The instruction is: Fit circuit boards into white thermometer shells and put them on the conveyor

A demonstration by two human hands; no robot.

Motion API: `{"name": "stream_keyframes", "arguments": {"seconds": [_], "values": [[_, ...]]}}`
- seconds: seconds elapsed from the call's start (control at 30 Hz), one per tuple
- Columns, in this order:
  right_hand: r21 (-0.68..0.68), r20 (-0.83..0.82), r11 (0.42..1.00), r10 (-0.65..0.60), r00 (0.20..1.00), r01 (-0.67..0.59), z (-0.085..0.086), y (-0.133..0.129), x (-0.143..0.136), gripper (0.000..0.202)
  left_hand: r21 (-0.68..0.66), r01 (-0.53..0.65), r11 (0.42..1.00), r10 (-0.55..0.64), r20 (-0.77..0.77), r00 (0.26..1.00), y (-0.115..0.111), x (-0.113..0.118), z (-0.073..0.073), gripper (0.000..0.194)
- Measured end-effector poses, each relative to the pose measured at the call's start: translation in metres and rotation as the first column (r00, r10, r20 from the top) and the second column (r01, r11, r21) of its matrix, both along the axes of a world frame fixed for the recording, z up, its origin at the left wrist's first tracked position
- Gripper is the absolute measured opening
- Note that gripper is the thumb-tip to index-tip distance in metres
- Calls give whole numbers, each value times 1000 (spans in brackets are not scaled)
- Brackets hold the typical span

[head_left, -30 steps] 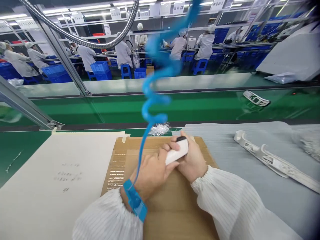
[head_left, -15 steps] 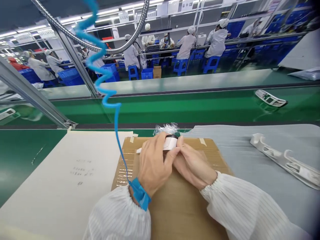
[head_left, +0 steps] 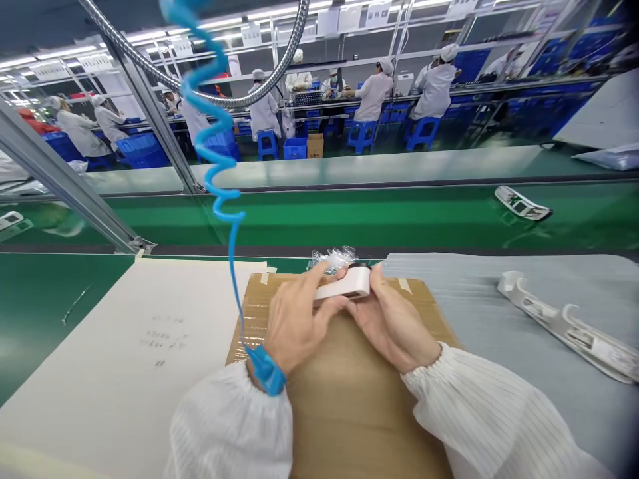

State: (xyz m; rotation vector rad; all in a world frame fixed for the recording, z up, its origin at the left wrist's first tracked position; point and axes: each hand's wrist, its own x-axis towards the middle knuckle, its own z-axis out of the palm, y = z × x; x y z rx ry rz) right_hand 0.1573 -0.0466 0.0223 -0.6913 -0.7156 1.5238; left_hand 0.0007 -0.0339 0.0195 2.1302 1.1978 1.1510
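Note:
Both hands hold a white plastic part (head_left: 344, 286) with a black end, above the far part of a brown cardboard sheet (head_left: 369, 399). My left hand (head_left: 299, 316) is closed on its left side, fingers over the top and thumb along the near edge. At the right end, my right hand (head_left: 394, 319) grips the part between thumb and fingers. Its left end is covered by my left hand. Around my left wrist is a blue wrist strap (head_left: 268, 371) joined to a coiled blue cord (head_left: 219, 159). Crumpled clear plastic (head_left: 333, 258) lies just beyond the hands.
A long white plastic housing (head_left: 564, 326) rests on grey foam sheeting (head_left: 449, 293) at right. White paper (head_left: 100, 352) with writing covers the left. Beyond runs a green conveyor belt (head_left: 349, 223) carrying a white shell (head_left: 523, 203). A metal post (head_left: 74, 179) stands at left.
My left hand has shifted left and uncovered more of the white part. The part has moved slightly right with my right hand. The white shell on the belt has moved left.

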Motion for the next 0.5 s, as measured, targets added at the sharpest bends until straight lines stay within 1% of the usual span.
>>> {"name": "stream_keyframes", "arguments": {"seconds": [0.03, 0.07, 0.1, 0.13, 0.17, 0.2, 0.23, 0.27, 0.3, 0.33, 0.37, 0.4, 0.43, 0.47, 0.5], "values": [[0, 8, 1000, -26, 1000, 26, 0, 1, 2, 35, -158, 21, 987, -13, 53, 999, 3, -4, 0, 43], [5, 18, 999, -34, 999, 34, 0, 2, 4, 36, -318, 68, 946, -28, 128, 991, 6, -7, 0, 44], [17, 30, 999, -29, 999, 28, -1, 3, 6, 36, -455, 140, 880, -44, 216, 975, 7, -9, 1, 49], [32, 44, 999, -16, 999, 15, -2, 4, 7, 36, -552, 222, 804, -57, 301, 952, 8, -10, 1, 53], [50, 57, 999, -6, 998, 3, -4, 5, 8, 37, -612, 286, 737, -53, 370, 927, 8, -10, 2, 56], [65, 67, 998, -7, 998, 3, -5, 5, 9, 39, -651, 327, 686, -33, 420, 907, 8, -10, 4, 55], [66, 75, 998, -19, 997, 14, -7, 6, 10, 42, -680, 346, 647, -5, 450, 893, 9, -9, 6, 52], [50, 90, 998, -37, 995, 33, -9, 7, 10, 45, -702, 350, 621, 30, 467, 884, 10, -10, 9, 49], [22, 114, 998, -65, 991, 63, -11, 7, 10, 48, -720, 339, 606, 69, 472, 879, 12, -11, 12, 47], [-12, 146, 995, -97, 985, 100, -13, 7, 10, 50, -729, 308, 611, 110, 464, 879, 17, -15, 17, 44], [-44, 182, 990, -126, 975, 136, -14, 7, 9, 53, -726, 254, 640, 147, 440, 886, 24, -20, 23, 42], [-66, 219, 984, -146, 965, 164, -15, 7, 9, 55, -709, 169, 685, 187, 395, 899, 34, -26, 29, 39], [-73, 249, 982, -152, 956, 175, -15, 7, 8, 56, -663, 54, 747, 225, 328, 917, 47, -34, 36, 35], [-67, 270, 983, -149, 951, 173, -16, 7, 8, 57, -584, -68, 809, 253, 242, 937, 63, -42, 42, 29], [-56, 285, 985, -143, 948, 165, -16, 8, 7, 57, -496, -221, 840, 318, 120, 940, 81, -50, 48, 28]]}}
